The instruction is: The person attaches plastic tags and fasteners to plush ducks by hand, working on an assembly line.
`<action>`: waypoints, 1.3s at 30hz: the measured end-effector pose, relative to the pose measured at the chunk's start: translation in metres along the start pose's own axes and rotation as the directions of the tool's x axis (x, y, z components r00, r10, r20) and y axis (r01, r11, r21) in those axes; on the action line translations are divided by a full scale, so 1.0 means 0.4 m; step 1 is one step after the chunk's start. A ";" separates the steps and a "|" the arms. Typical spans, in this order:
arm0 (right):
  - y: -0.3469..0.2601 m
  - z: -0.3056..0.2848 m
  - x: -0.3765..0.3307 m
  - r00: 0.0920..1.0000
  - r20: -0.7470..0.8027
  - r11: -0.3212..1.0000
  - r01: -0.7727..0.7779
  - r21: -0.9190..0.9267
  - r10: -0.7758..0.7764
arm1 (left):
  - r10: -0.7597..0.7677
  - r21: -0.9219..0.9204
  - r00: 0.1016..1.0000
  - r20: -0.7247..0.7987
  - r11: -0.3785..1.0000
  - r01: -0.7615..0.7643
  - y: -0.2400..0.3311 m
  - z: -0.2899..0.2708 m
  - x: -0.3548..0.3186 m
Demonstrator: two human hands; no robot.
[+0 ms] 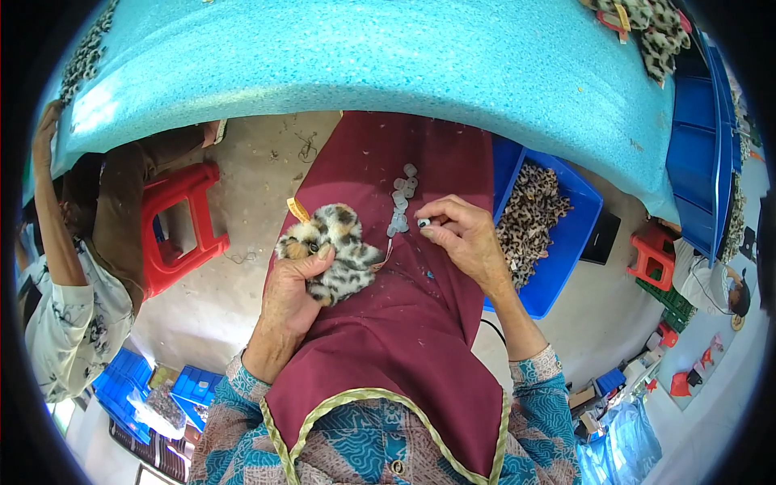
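My left hand [293, 295] is closed round a spotted plush toy [343, 250], cream with black and tan patches, with its thumb pressed on the fur. A yellow tag [299, 210] sticks up from the toy's upper edge, and a dark round eye shows near the thumb. Between thumb and forefinger, my right hand [465, 234] pinches a small black-and-white plastic piece [423, 222], too small to tell exactly. Between my hands, several translucent white plastic discs [399, 199] lie in a loose line on the maroon apron [388, 323] across my lap.
A blue bin [558, 299] of spotted plush pieces [529, 218] stands right of my lap. Ahead is a table with a turquoise cover [388, 56], with more plush at its far right [659, 36]. At left, another person [77, 299] sits beside a red stool [182, 226].
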State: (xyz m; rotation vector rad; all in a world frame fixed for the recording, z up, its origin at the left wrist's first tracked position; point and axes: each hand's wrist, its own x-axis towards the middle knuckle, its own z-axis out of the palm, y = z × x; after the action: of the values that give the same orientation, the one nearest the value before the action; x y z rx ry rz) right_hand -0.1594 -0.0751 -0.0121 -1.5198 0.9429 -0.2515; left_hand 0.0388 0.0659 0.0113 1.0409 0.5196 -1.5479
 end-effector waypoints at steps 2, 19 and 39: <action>0.022 -0.001 -0.012 0.996 0.000 0.964 -0.091 0.250 0.093 | -0.001 0.007 1.000 -0.002 1.000 0.001 0.000 0.003 0.001; 0.000 -0.005 -0.069 0.986 -0.050 0.799 -0.100 0.593 0.161 | 0.013 0.049 0.999 -0.036 0.999 -0.011 0.000 0.022 -0.007; -0.094 0.081 -0.063 0.983 0.124 0.771 -0.184 0.610 0.136 | -0.025 0.182 0.999 -0.020 0.983 0.029 -0.011 0.065 -0.024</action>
State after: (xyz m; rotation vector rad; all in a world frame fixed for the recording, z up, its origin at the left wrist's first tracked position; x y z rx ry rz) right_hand -0.1389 -0.0383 0.0245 -0.8241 0.8151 -0.3410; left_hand 0.0255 0.0515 0.0316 1.1915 0.4111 -1.6346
